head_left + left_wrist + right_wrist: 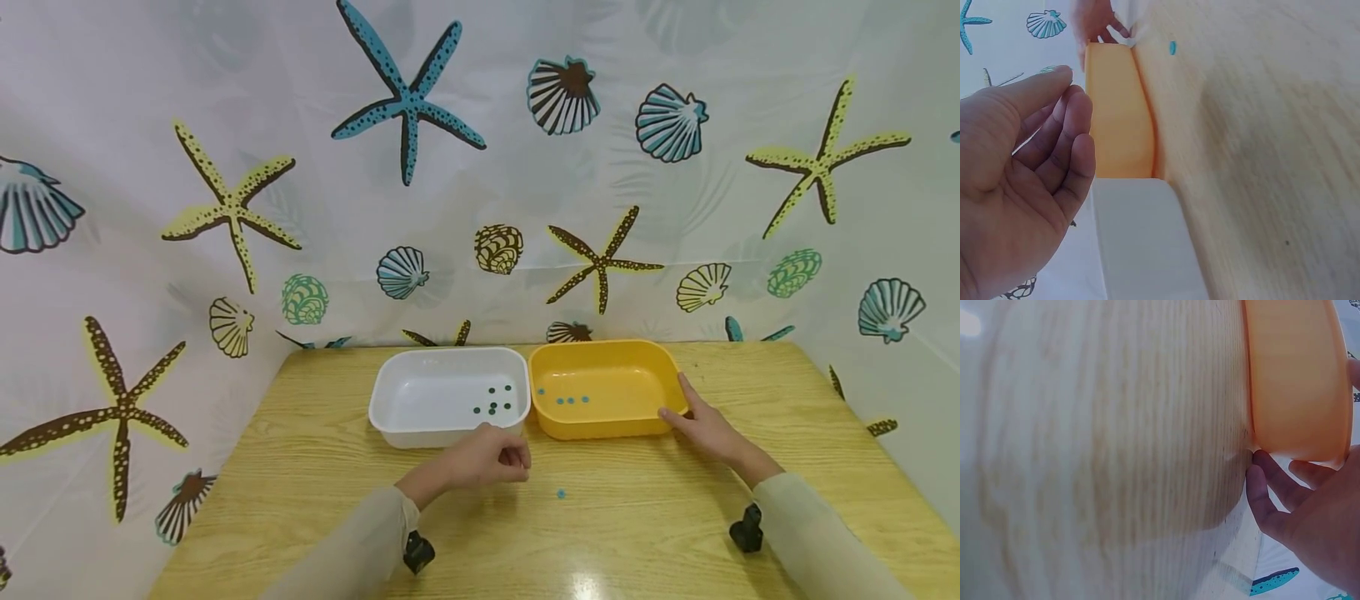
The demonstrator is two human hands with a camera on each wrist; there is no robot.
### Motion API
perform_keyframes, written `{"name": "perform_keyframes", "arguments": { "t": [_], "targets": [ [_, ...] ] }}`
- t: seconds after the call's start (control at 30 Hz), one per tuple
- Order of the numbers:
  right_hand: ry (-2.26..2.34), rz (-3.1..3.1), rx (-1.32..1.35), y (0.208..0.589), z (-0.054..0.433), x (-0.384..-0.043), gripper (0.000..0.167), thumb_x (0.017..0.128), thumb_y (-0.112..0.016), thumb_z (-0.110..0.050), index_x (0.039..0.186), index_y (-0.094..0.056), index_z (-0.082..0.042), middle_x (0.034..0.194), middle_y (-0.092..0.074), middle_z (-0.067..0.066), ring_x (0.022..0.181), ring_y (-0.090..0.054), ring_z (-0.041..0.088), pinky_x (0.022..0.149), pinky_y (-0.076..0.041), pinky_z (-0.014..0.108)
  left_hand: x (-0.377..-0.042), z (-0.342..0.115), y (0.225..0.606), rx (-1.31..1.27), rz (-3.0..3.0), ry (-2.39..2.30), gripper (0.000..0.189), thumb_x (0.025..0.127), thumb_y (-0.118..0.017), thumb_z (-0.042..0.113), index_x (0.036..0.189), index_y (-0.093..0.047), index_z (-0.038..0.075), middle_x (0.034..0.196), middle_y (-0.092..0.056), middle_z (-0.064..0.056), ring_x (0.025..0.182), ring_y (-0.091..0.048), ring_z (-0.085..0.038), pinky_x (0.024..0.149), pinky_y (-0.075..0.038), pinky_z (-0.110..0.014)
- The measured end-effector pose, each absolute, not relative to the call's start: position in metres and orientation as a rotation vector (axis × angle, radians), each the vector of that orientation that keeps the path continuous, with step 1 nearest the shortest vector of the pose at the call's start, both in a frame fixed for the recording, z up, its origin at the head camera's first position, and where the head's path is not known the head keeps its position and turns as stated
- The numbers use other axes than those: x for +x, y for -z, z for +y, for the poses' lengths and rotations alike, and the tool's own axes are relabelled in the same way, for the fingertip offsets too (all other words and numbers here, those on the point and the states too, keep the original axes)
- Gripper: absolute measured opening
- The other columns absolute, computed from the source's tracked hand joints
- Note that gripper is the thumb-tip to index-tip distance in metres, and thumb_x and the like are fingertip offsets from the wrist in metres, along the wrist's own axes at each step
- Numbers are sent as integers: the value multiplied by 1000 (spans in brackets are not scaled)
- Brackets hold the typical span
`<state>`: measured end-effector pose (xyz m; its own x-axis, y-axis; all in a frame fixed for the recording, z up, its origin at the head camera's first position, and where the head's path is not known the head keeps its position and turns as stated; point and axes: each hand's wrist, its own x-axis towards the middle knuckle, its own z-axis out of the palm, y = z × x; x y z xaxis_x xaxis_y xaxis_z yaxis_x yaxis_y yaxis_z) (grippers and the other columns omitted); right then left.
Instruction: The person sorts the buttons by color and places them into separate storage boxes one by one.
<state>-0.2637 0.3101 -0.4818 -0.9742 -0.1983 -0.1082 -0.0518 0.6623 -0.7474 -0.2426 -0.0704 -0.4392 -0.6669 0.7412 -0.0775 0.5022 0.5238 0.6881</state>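
In the head view my left hand hovers just in front of the white basin, overlapping its near right corner. The left wrist view shows the fingers curled in, with the thumb tip meeting the index fingertip; nothing shows between them. My right hand grips the right end of the yellow basin, thumb at the rim and fingers against the outer end wall. Several small dark green pieces lie in the white basin's right half. Several small blue pieces lie at the yellow basin's left.
A single blue piece lies on the wood-grain table, in front of the yellow basin. Both basins stand side by side near the back edge. Behind and beside the table hangs a curtain printed with starfish and shells.
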Motion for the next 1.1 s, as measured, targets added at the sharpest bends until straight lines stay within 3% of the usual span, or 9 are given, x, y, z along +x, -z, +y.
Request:
{"name": "perform_keyframes", "arguments": {
  "t": [0.3, 0.5, 0.97, 1.1],
  "targets": [
    [1209, 2713, -222, 481, 310, -264, 85, 99, -46, -41, 149, 11, -1, 150, -6, 33, 130, -28, 49, 104, -23, 59, -247, -65, 424, 1088, 2453, -1014, 4, 89, -66, 13, 91, -69, 9, 78, -62, 10, 72, -57, -4, 68, -48, -22],
    [1222, 2711, -225, 482, 311, -265, 85, 99, -45, -41, 149, 11, -1, 151, -4, 32, 133, -22, 50, 105, -19, 59, -252, -60, 417, 1039, 2458, -1057, 4, 89, -66, 12, 91, -69, 10, 79, -63, 9, 73, -57, -7, 69, -49, -23],
    [1225, 2697, -218, 483, 311, -264, 86, 99, -45, -43, 149, 12, -2, 150, -6, 33, 133, -23, 49, 105, -19, 58, -270, -43, 406, 889, 2512, -1198, 9, 91, -64, 15, 97, -68, 9, 84, -62, 3, 76, -57, -11, 69, -48, -26],
    [1232, 2696, -221, 483, 311, -264, 86, 99, -45, -42, 149, 12, -2, 150, -6, 32, 132, -25, 48, 105, -20, 58, -281, -35, 404, 830, 2519, -1256, 13, 91, -63, 15, 100, -68, 6, 85, -62, 1, 78, -59, -17, 67, -48, -26]
  ]
}}
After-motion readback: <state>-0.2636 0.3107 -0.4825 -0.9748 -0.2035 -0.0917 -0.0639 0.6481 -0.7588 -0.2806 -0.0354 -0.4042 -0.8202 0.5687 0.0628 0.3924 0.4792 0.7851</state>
